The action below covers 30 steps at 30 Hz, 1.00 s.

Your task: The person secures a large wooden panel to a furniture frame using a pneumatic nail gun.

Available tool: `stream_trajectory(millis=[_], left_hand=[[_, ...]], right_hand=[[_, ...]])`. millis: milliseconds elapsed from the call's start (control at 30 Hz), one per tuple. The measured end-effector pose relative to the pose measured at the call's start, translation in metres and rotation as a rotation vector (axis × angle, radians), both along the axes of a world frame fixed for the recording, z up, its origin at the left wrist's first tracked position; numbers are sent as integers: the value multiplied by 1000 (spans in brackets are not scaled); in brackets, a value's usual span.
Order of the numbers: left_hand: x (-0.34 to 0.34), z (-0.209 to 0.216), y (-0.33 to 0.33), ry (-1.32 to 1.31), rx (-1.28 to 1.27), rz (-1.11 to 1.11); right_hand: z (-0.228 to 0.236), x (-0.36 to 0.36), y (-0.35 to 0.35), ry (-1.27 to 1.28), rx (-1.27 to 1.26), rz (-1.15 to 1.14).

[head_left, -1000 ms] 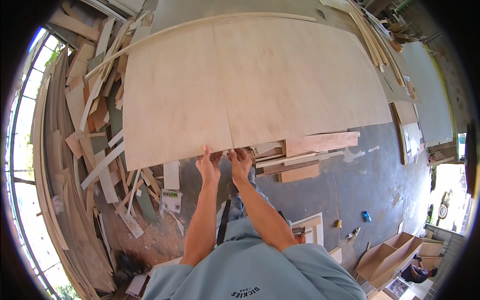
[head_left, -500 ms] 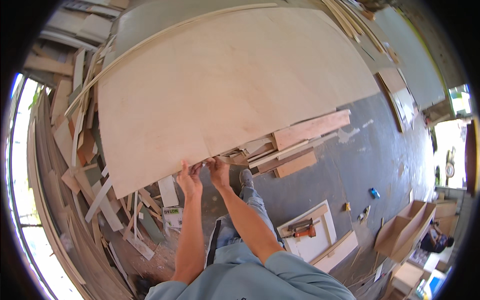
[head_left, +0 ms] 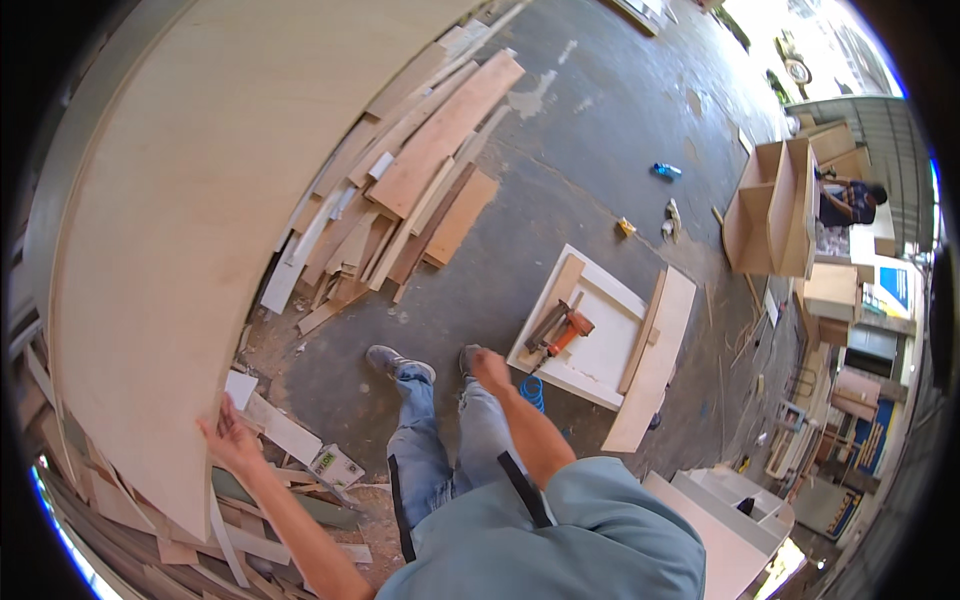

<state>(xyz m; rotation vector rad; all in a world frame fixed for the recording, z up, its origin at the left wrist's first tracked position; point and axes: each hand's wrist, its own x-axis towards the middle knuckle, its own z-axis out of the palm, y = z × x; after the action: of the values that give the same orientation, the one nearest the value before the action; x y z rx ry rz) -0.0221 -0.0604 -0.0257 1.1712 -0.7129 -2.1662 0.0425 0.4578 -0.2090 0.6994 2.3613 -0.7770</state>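
A large pale plywood sheet [head_left: 190, 180] fills the left side. My left hand [head_left: 232, 438] holds its near edge, with the thumb over the top face and the fingers along the rim. My right hand [head_left: 490, 370] hangs away from the sheet, above my shoe, with its fingers curled closed. Whatever those fingers may hold is hidden. Beyond that hand, an orange nail gun [head_left: 572, 328] lies on a white panel framed with wood strips [head_left: 600, 350]. A coiled blue air hose [head_left: 532, 393] runs beside it.
Stacked wood offcuts [head_left: 400, 190] lie along the sheet's right edge, with more scraps [head_left: 290, 430] near my left forearm. A blue bottle-like object [head_left: 666, 171] lies on the grey floor [head_left: 590, 130]. Far right, another person [head_left: 850, 203] is beside an open wooden cabinet [head_left: 770, 215].
My view has swung to the right. My right hand has left the sheet's edge and moved toward the nail gun, while my left hand stays at the edge.
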Motion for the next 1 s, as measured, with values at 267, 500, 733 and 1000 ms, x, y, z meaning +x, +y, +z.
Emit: stream_trajectory(millis=[267,500,733,1000], left_hand=[[12,-2,-63,11,-118,-77],[65,22,-143,14,-230,-271],[-9,8,-53,101,-126,-21],[-9,14,8,-3,-246,208]], right_hand=[[-99,125,214,-140,198,-499],[-224,119,286,-78,61,-570],[-274,125,320,317,-161,-967],[-184,97,318,298,-291,-1014]])
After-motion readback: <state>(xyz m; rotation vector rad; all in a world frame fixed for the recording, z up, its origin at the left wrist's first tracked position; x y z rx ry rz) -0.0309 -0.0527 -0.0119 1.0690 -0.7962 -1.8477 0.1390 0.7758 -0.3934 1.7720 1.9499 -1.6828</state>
